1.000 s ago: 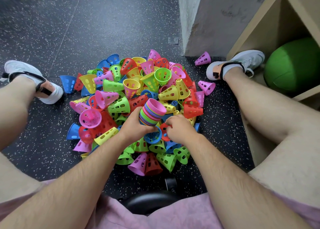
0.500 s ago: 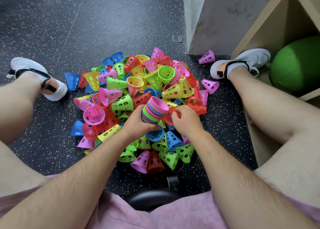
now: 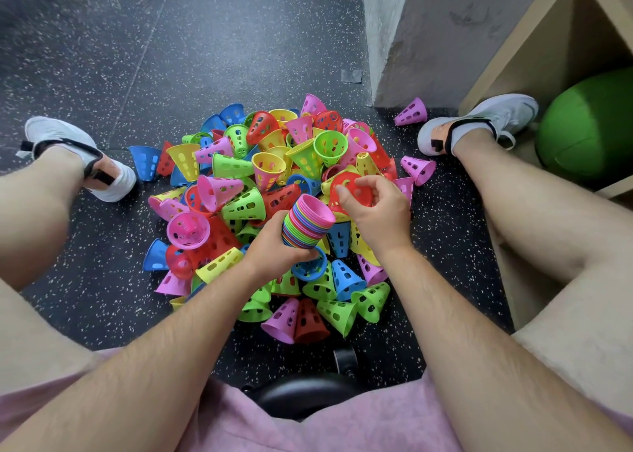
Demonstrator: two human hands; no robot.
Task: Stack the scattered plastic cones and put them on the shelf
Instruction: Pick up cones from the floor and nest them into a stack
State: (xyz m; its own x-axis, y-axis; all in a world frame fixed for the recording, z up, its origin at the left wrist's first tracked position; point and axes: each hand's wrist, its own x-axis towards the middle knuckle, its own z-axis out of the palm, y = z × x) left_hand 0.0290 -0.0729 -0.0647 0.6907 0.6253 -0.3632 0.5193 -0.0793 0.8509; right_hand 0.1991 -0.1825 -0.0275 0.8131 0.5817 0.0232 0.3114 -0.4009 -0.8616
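A heap of perforated plastic cones (image 3: 239, 167) in pink, green, yellow, red and blue lies on the dark speckled floor between my legs. My left hand (image 3: 274, 249) grips a nested stack of cones (image 3: 306, 222), pink on top, tilted to the right. My right hand (image 3: 376, 211) holds a single red cone (image 3: 349, 186) just right of and above the stack's mouth, its open end facing me. The wooden shelf (image 3: 534, 40) stands at the right.
A grey concrete pillar (image 3: 428, 33) rises behind the heap. A green ball (image 3: 589, 129) sits inside the shelf by my right foot (image 3: 479, 122). Two pink cones (image 3: 411, 112) lie apart near the pillar. My left foot (image 3: 75, 157) is at the left. A black stool seat (image 3: 301, 397) is under me.
My right hand picked a red cone from the heap below the stack and lifted it up beside the stack's top. My left hand kept its hold on the stack.
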